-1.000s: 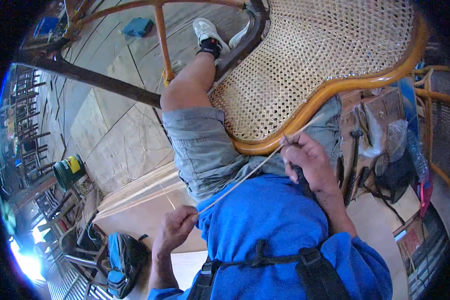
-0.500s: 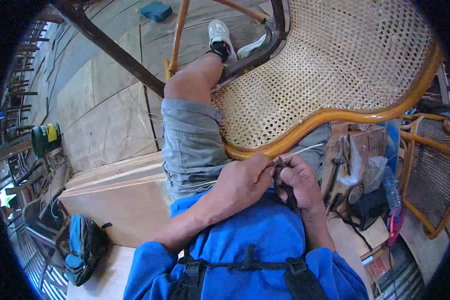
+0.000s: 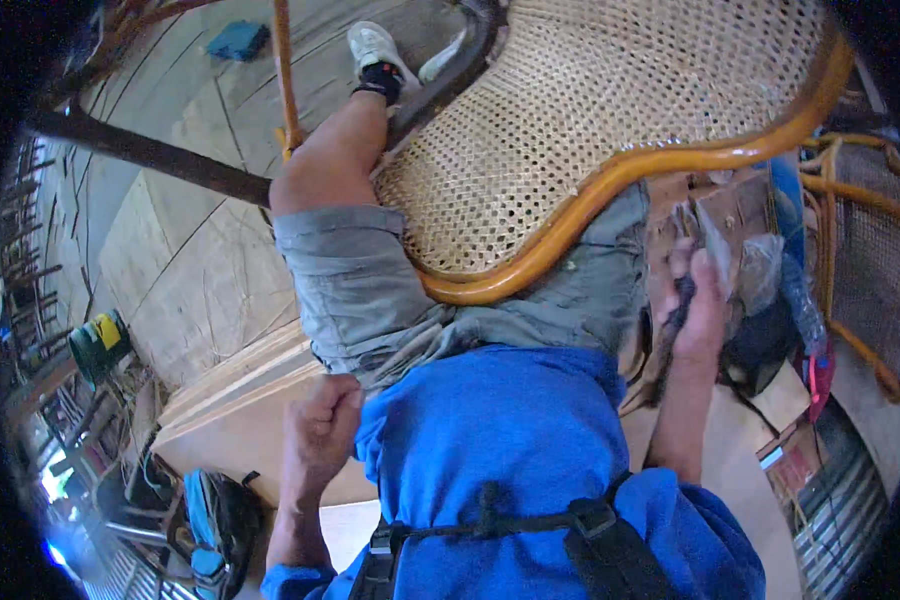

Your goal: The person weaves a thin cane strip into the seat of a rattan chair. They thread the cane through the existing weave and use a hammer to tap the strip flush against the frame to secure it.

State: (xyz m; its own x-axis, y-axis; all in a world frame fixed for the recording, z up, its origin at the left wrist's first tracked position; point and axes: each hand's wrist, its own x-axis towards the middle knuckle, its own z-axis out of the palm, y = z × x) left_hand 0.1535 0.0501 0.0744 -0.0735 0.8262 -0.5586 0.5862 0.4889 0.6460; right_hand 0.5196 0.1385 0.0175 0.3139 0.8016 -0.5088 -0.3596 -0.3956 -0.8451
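Slanting away rightward, the woven cane panel [image 3: 610, 110] is lying over the lap [image 3: 515, 330]. The right hand [image 3: 702, 300], nearer its orange rim [image 3: 530, 268], is gripping a dark object [image 3: 681, 302]; the left hand [image 3: 322, 425], behind and leftward, is making a fist, contents hidden.

Head cam, L fisheye, close abv blue shirt [image 3: 500, 430], facing down & fwd twd floor [image 3: 185, 235].
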